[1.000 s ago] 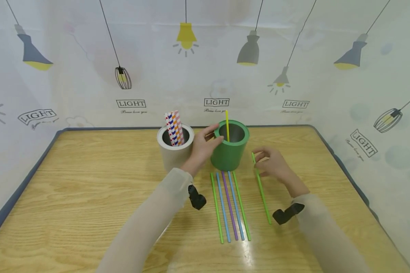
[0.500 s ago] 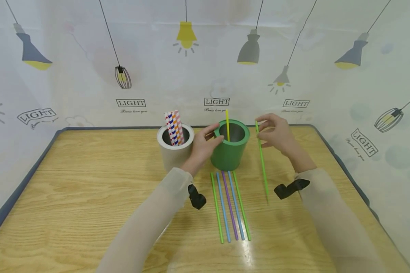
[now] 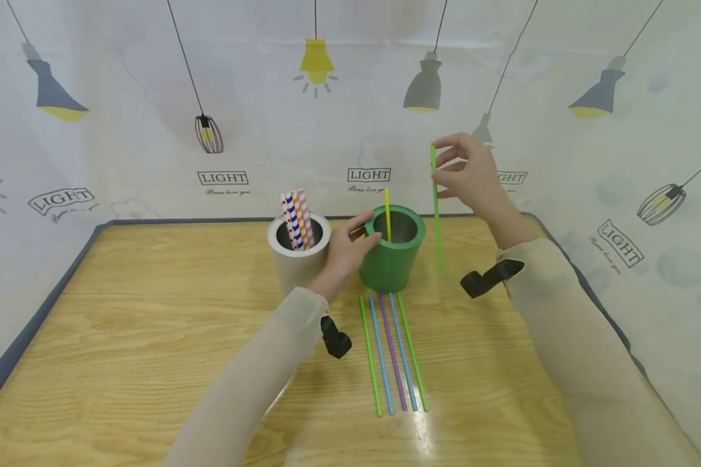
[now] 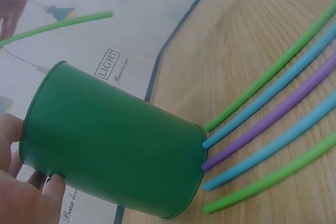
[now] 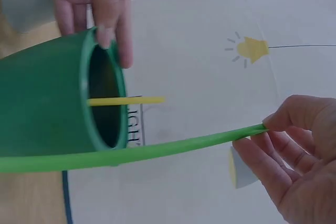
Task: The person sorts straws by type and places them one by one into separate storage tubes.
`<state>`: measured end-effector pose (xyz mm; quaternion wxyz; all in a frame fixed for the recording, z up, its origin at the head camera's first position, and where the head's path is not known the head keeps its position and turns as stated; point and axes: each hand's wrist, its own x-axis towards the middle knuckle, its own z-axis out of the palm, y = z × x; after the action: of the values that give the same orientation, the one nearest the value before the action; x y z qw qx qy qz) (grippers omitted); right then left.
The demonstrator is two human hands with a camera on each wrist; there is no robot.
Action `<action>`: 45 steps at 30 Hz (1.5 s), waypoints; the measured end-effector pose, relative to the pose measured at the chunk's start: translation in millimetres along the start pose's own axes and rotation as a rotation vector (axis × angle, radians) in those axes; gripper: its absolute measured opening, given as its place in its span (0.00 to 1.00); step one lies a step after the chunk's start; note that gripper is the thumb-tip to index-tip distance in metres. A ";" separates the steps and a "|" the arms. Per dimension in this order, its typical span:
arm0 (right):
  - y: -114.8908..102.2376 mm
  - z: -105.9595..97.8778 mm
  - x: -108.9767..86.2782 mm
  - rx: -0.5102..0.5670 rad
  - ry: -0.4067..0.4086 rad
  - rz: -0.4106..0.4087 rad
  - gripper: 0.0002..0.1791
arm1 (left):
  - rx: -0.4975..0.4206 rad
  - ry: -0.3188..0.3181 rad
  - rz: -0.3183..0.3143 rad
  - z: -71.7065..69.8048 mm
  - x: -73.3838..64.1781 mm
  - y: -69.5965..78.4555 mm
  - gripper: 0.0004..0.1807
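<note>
My left hand (image 3: 344, 253) holds the green cup (image 3: 390, 267) at its rim, fingers behind and thumb in front. A yellow straw (image 3: 387, 211) stands in that cup, poking out above the rim. To the cup's right, my right hand (image 3: 472, 170) pinches a green straw (image 3: 437, 224) near its top end, between thumb and fingers. This straw hangs nearly upright, raised above the table. In the right wrist view the held straw (image 5: 157, 151) crosses in front of the cup's mouth. Several straws, green, blue and purple (image 3: 393, 350), lie side by side in front of the cup.
A white cup (image 3: 298, 269) stands left of the green one, partly behind my left arm, with patterned paper straws (image 3: 298, 220) in it. The wooden table (image 3: 152, 337) ends at a wall covering (image 3: 257, 97) printed with lamps.
My right hand has lifted the green straw up off the table, rising from beside the cup to above its rim level. The left hand and the cup have stayed in place.
</note>
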<state>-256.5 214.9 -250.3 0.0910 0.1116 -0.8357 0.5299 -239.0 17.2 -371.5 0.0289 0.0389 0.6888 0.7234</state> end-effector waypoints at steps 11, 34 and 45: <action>-36.3 4.9 21.3 0.001 0.117 -0.112 0.23 | 0.008 0.013 0.014 1.3 0.0 -1.9 0.26; 26.5 49.6 17.5 0.025 0.054 -0.042 0.24 | 0.006 0.021 0.028 1.4 0.9 -3.2 0.25; 57.3 59.9 6.5 -0.056 0.001 0.005 0.23 | 0.002 0.006 0.033 0.3 1.9 -2.9 0.25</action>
<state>-281.0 183.7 -323.4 0.0932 0.1069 -0.8505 0.5065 -240.9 17.9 -374.4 0.0151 0.0481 0.6887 0.7233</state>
